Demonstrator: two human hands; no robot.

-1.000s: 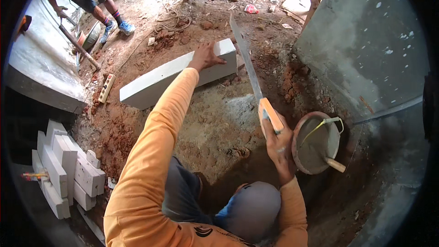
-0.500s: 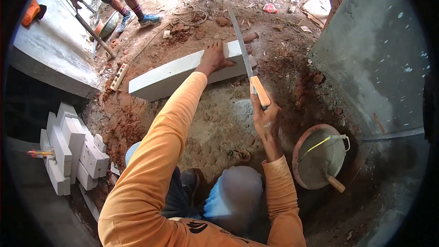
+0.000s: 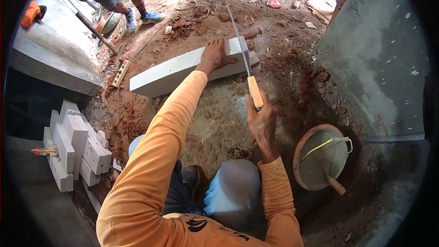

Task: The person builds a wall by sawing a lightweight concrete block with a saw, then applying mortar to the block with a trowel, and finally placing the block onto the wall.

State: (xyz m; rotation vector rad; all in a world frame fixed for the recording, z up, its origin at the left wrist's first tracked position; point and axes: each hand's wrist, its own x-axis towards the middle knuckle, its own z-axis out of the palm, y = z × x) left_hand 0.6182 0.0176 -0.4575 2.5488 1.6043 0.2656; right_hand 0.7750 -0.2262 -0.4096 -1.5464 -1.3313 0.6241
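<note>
A long pale grey-white lightweight block (image 3: 169,68) lies slantwise on the dirt ahead of me, its right end raised on a small support. Spread across its top near that end, my left hand (image 3: 215,56) grips it, thumb on the near side. My right hand (image 3: 262,118) is wrapped round the wooden handle of a handsaw (image 3: 254,92). The saw's long metal blade points away from me and meets the block's right end, just right of my left hand. Whether the blade has cut into the block cannot be made out.
Stacked white blocks (image 3: 75,144) stand at the left. A bucket (image 3: 299,155) with grey contents and a wooden-handled tool is at the right, near a grey panel (image 3: 379,64). A power strip (image 3: 121,73) lies beyond the stack; a co-worker's legs (image 3: 130,0) are farther off.
My right hand and the saw handle have shifted slightly left, and the blade shows narrower. My left hand stays on the block. The co-worker's legs appear slightly farther right.
</note>
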